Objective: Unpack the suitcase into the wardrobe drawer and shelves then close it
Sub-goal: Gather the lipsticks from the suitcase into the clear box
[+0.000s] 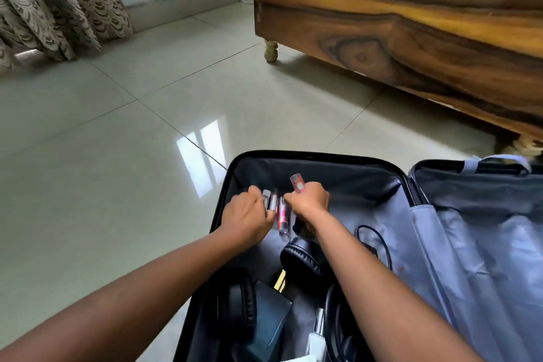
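A black suitcase lies open on the shiny tiled floor. Its long side runs away from the person, toward the wooden wardrobe that stands on small pale legs. The other half of the case, with a grey cloth cover, lies flat just beside it on the right.

Both arms reach into the left half of the case. The left hand is at the far end, and its fingers are curled around some small clear tubes. These tubes lie with their long sides pointing away from the person, caps toward the far wall of the case. They are a bit blurry, so it is hard to count them.

The right hand is just beside the left hand. Its fingers are closed tight around one small bottle with a red label. The bottle sticks up out of the fist, tilted a little to the left, with its top pointing up and away.

Nearer to the person, black headphones lie in the case, one round pad by each arm. A dark blue box sits between the pads. A thin black cable curls on the grey lining to the right of the right arm. Something white shows at the bottom edge.

A patterned curtain hangs in the far left corner.
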